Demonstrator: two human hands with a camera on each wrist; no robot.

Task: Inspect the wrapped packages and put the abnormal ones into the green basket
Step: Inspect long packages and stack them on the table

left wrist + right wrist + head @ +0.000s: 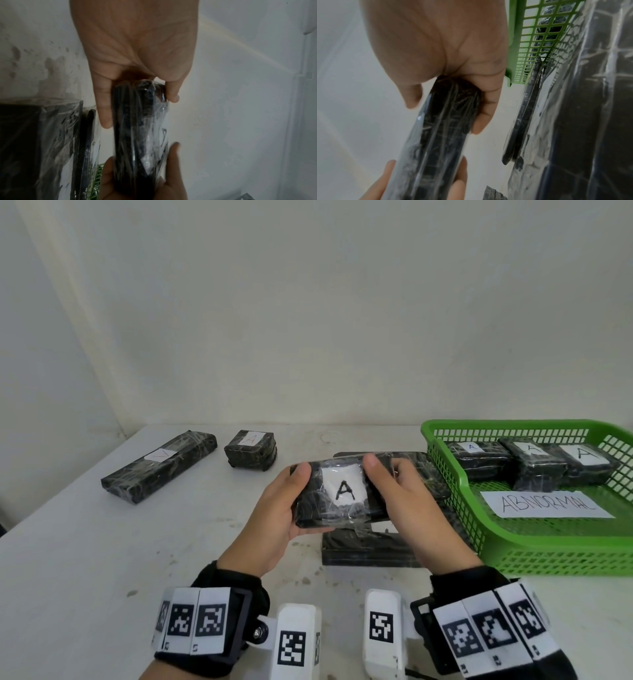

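the flat black package wrapped in clear film, with a white label marked "a" [342,494], is held up off the white table [85,559], just left of the green plastic mesh basket [455,484]. the left hand [274,518] grips its left end, thumb on the labelled face and fingers curled behind; the right hand [407,501] grips the right end the same way, thumb on top by the label. from the wrist views both hands pinch the narrow ends of the package.

inside the green basket lie three more black wrapped packages with "a" labels [534,463] and a white paper sheet reading "abnormal" [548,504]. hard against the basket's left wall, under the hands, sits a larger flat black wrapped package [370,553]. farther left of the basket is a small blocky black wrapped package with a red "a" [250,449], and beyond it a long black wrapped bar with a red tick label [159,465].

what could go wrong, i'd say: the film looks slick and loose, so the package could slip when one hand lets go to pass it over. swung low, it could catch the basket's rim or nudge the package below.
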